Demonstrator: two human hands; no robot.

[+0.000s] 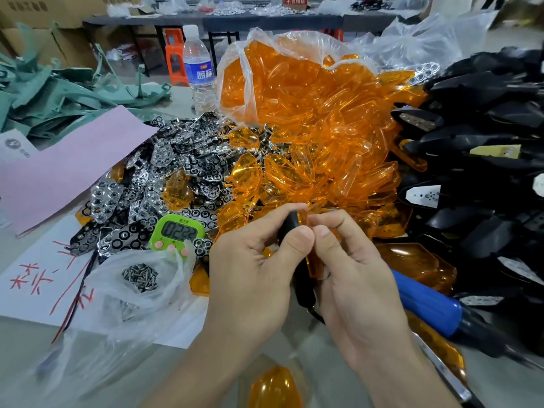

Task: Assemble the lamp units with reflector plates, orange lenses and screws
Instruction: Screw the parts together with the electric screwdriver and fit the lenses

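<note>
A loose lens (273, 387) of orange plastic is seen lying on the surface (323, 363) at the lower edge of the view, between the two forearms. Just beyond it, a black lamp unit (300, 287) is gripped upright by the left hand (253, 266), whose fingers are curled round it with the thumb pressed on its side. An orange lens (303, 220) set against the unit's top is pinched by the thumb and fingers of the right hand (353, 275).

To the left, screws (139, 276) are held in an open clear bag (117, 313), which rests on white paper (29, 260) marked in red. A green timer (176, 231) is placed just behind the bag, at the edge of a pile of silver reflector plates (164, 178). A heap of orange lenses (309, 119) is spilled from a large plastic sack in the middle. Black lamp housings (485, 142) are stacked along the right, and a blue-handled screwdriver (426, 304) is laid beside the right hand. A water bottle (198, 69) is stood behind the plates, and a pink sheet (64, 166) is spread at the left.
</note>
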